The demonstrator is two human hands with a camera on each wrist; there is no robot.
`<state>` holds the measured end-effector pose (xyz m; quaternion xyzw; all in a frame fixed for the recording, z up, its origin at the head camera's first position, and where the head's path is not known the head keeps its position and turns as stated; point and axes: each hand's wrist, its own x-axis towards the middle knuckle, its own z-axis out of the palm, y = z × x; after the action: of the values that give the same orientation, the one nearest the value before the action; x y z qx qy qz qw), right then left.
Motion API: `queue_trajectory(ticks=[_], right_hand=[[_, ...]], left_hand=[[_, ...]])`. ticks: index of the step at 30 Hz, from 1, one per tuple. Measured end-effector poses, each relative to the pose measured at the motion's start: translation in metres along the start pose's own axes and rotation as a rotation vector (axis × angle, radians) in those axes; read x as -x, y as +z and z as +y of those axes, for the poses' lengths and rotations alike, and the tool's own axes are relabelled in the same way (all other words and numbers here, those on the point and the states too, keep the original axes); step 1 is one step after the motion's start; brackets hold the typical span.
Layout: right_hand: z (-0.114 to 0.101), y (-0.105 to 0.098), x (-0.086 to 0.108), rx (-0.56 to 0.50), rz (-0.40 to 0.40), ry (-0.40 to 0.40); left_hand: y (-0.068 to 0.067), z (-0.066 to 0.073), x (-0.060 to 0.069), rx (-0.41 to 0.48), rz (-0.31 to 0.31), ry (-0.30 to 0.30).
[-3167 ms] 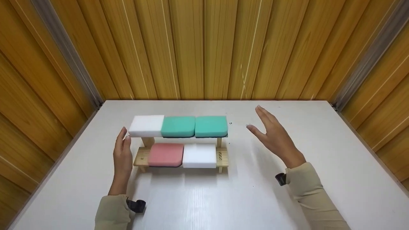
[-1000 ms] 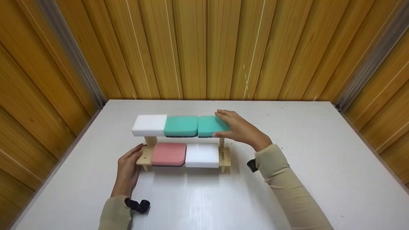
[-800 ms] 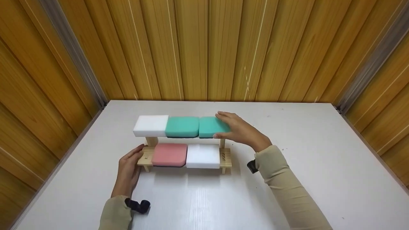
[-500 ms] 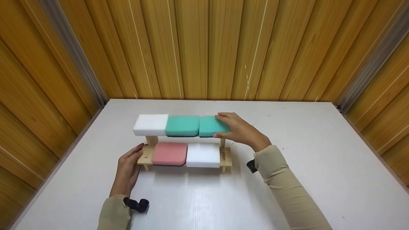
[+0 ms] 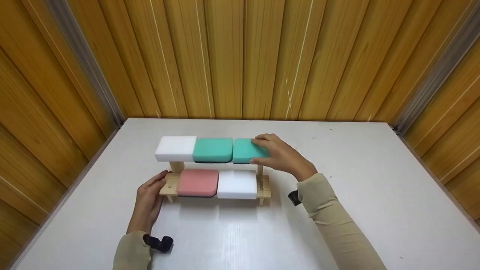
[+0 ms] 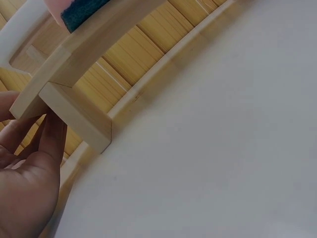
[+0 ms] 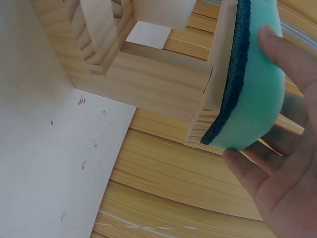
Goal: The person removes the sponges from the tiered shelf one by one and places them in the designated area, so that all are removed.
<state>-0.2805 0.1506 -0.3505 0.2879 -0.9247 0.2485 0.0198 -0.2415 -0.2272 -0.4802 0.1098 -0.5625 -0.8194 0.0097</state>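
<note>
A small two-step wooden rack (image 5: 169,184) stands on the white table, bearing sponges on both levels. My left hand (image 5: 146,200) grips the left end of its lower shelf; in the left wrist view, fingers (image 6: 52,136) reach under the board beside a leg. On the upper shelf's right end, my right hand (image 5: 283,155) holds a green sponge (image 5: 242,150) between thumb and fingers. The right wrist view shows that sponge's dark scouring layer (image 7: 233,74) lying against the board. Left of it are another green sponge (image 5: 213,149) and a white sponge (image 5: 175,148).
On the lower shelf, a pink sponge (image 5: 198,182) and a white sponge (image 5: 237,183) sit side by side. The white table (image 5: 356,157) reaches back to a wood-patterned panel wall (image 5: 225,60). Similar panels flank both sides.
Earlier both hands were apart from the rack. My left hand has moved down to the lower shelf's end, and my right hand has moved left onto the green sponge. The sponges keep their places.
</note>
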Motion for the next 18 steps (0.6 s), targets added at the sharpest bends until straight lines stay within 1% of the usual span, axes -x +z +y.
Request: queue_trajectory(ticks=[8, 16, 18], right_hand=[[0.0006, -0.0023, 0.0033, -0.007, 0.017, -0.011], [0.0031, -0.004, 0.0059, -0.006, 0.029, -0.018], [0.0036, -0.0049, 0.0062, -0.003, 0.035, -0.023]], left_hand=[[-0.0002, 0.0003, 0.001, 0.031, -0.002, -0.001], [-0.0013, -0.002, -0.0019, -0.01, -0.006, 0.004], [-0.0012, -0.0022, -0.0025, -0.009, -0.004, 0.002]])
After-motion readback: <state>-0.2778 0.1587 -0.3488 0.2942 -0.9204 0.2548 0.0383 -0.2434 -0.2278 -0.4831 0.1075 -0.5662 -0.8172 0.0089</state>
